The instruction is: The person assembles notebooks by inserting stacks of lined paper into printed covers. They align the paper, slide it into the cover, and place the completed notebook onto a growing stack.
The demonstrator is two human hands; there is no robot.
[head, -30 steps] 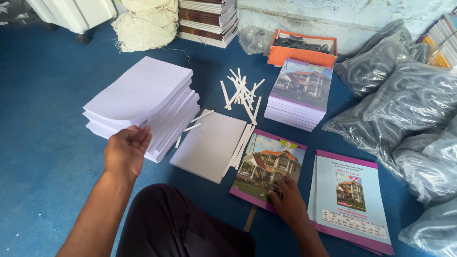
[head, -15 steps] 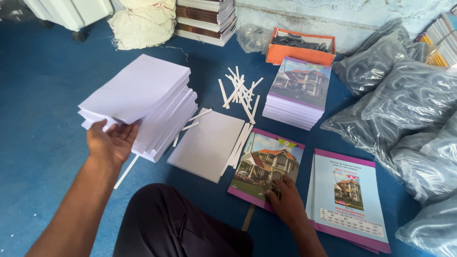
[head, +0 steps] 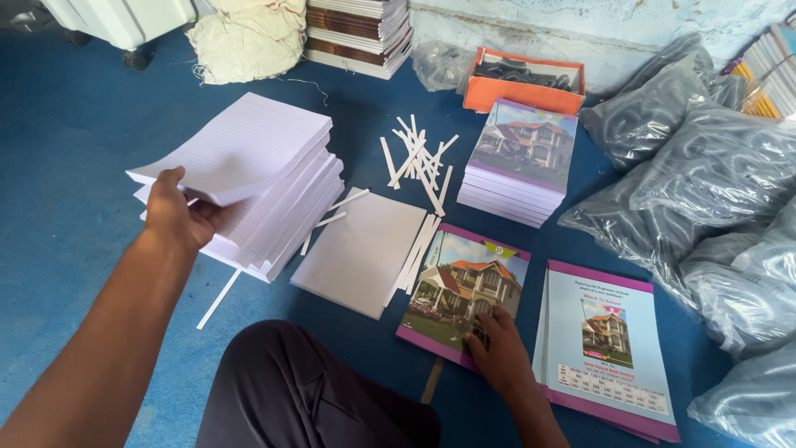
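Note:
My left hand [head: 178, 217] grips the near corner of the top bundle of ruled white sheets [head: 240, 149] and lifts it off the tall paper stack [head: 278, 220] at the left. My right hand [head: 497, 353] rests with its fingers on the near edge of a colourful cover with a house picture [head: 464, 286], lying flat on the blue floor. A plain white sheet block [head: 361, 249] lies between the paper stack and that cover. To the right sits a pile of covers with a purple border [head: 605, 348].
A stack of finished notebooks [head: 521, 162] stands behind the cover, with loose white paper strips [head: 419, 162] beside it. An orange box [head: 522, 83], grey plastic bags [head: 713, 191], a book pile [head: 356, 33] and a cloth bundle [head: 245, 37] line the back. My dark-clad knee [head: 307, 390] is in front.
My left hand moved from above the floor to the paper stack, took hold of the top bundle's corner and raised it. The right hand stayed on the cover.

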